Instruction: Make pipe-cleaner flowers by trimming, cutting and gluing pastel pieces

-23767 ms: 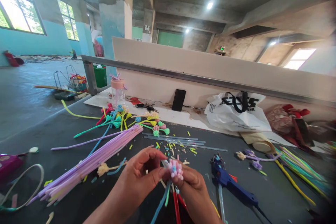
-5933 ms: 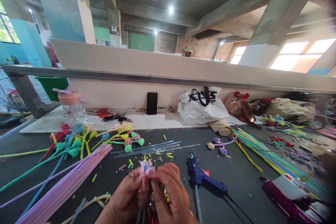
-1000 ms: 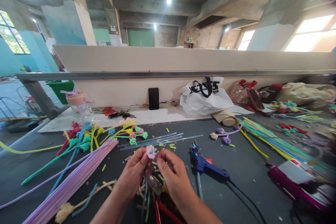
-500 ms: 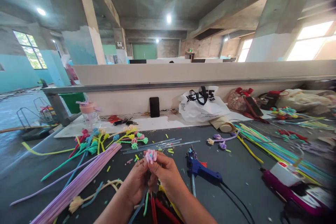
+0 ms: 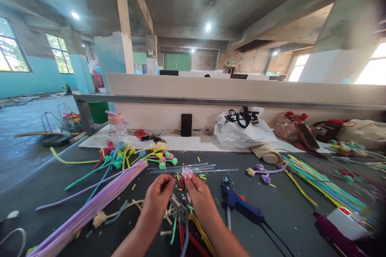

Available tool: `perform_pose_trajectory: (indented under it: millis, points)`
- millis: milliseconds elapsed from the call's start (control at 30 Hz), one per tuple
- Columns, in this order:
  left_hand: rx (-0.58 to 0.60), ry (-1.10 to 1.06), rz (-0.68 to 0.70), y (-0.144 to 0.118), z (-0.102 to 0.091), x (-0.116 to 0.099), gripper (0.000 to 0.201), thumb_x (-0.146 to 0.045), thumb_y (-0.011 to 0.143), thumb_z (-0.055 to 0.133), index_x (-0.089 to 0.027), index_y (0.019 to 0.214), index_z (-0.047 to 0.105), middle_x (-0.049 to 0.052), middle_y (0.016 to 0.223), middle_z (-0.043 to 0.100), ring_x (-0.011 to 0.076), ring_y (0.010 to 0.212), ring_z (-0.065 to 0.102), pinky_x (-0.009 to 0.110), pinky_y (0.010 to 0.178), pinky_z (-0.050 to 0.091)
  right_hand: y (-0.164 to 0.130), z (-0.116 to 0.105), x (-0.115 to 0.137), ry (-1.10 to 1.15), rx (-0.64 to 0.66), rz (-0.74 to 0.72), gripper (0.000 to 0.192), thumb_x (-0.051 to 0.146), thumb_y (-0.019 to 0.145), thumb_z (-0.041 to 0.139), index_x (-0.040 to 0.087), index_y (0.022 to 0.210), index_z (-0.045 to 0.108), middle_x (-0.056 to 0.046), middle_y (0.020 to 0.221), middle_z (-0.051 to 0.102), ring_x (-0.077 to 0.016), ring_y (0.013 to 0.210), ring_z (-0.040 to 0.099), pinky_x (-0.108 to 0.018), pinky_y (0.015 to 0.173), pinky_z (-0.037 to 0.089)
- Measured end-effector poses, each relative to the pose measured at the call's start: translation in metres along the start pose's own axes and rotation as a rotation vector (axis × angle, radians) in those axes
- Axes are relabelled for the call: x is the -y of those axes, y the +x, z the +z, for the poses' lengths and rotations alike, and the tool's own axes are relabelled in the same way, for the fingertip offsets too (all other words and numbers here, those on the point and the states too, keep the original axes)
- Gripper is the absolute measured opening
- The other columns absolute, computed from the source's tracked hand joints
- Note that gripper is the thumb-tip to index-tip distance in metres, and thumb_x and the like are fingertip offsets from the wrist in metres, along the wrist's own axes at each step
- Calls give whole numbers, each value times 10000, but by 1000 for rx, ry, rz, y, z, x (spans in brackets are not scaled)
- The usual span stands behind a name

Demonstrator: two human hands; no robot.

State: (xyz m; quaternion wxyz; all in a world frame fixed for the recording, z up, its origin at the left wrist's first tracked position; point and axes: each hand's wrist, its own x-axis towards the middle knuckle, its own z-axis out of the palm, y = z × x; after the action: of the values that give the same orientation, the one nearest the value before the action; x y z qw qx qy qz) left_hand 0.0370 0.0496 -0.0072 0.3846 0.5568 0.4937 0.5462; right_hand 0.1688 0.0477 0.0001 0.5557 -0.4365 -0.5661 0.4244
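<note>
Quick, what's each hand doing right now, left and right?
Left hand: closed, pinching the stem just below the pink flower.
Right hand: closed, fingertips pinching the same flower from the other side.

pink pipe-cleaner flower [image 5: 187, 172], upright, pinched between fingers

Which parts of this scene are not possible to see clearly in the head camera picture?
- Small pink pipe-cleaner flower: too small to count petals.
- Left hand and right hand: grip on the stem hidden by fingers.
- Red-handled pliers: handles cut off by the bottom edge.
- Purple object: blurred at the corner.
</note>
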Motion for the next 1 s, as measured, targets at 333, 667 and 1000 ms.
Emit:
perform_pose_trajectory:
  millis: [333, 667, 1000]
  points:
    - [-49, 48, 141, -11, -10, 5, 122, -293, 754, 572, -174, 771, 590, 10, 708, 591, 145, 660, 551, 244, 624, 461, -7, 7, -5, -252, 269, -41, 370, 469, 842, 430, 156, 732, 594, 2, 661, 511, -139, 638, 449, -230, 595, 363]
    - [-66, 222, 421, -20, -14, -2, 72, -171, 806, 525, -210, 863, 544, -8, 766, 568, 126, 713, 541, 236, 678, 445, -11, 8, -4, -373, 260, -163, 339, 403, 892, 381, 167, 871, 623, -37, 778, 617, -166, 728, 565, -247, 674, 438]
    - [-35, 270, 499, -21, -15, -1, 161, -126, 822, 501, -221, 952, 501, 13, 824, 569, 141, 785, 535, 273, 754, 432, -11, 8, -2, -421, 263, -294, 269, 342, 898, 403, 196, 918, 628, -42, 804, 643, -158, 735, 590, -234, 687, 457]
